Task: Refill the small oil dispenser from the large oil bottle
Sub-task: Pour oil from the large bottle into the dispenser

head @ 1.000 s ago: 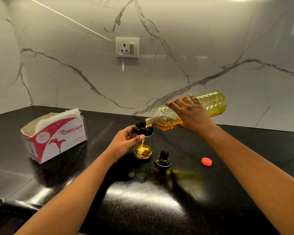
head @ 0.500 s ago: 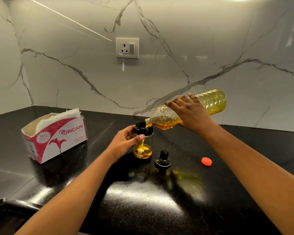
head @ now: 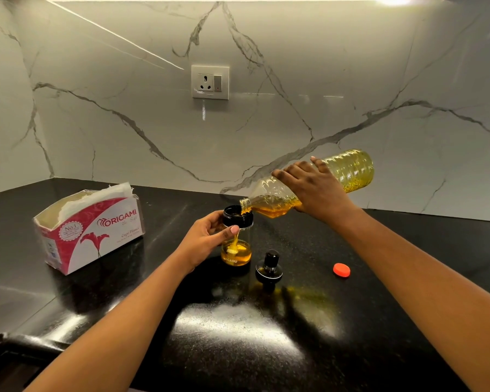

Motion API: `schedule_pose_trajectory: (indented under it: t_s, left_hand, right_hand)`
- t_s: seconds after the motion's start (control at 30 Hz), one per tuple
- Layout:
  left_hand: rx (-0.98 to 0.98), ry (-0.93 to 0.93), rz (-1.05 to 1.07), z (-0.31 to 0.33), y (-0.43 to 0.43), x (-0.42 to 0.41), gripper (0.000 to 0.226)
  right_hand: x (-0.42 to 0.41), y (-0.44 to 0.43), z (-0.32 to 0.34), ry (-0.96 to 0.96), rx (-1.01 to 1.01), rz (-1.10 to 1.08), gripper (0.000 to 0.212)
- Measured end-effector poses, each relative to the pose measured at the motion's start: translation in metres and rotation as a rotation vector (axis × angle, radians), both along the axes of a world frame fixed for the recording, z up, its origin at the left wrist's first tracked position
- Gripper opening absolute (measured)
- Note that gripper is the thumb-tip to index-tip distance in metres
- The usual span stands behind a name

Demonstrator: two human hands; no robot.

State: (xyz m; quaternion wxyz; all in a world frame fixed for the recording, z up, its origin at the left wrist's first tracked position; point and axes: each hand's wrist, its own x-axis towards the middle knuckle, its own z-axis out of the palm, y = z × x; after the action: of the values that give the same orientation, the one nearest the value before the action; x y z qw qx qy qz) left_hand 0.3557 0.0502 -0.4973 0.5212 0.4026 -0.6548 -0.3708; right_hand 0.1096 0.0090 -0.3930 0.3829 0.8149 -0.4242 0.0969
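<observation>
My left grip (head: 204,238) clasps the small dispenser (head: 236,251) standing on the counter (head: 294,349). My right grip (head: 314,190) holds the large bottle (head: 351,171) tipped over it, oil streaming in. It's perhaps a quarter full; topping up and recapping remain.

The large oil bottle (head: 351,168), clear ribbed plastic partly filled with yellow oil, is tilted almost level, its uncapped neck just above the mouth of the small oil dispenser (head: 236,250). A thin stream of oil falls into this clear, black-collared jar, which stands upright on the table (head: 309,244), oil pooled at its bottom.
</observation>
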Motion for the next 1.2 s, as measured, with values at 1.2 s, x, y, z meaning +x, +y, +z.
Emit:
schedule_pose_trajectory:
  t_s: [1.2]
  left_hand:
    - [0.013,0.001,-0.004,-0.003,-0.004,0.002,0.041]
  right_hand:
    - [0.002,0.000,0.014,0.091,-0.030,0.047,0.095]
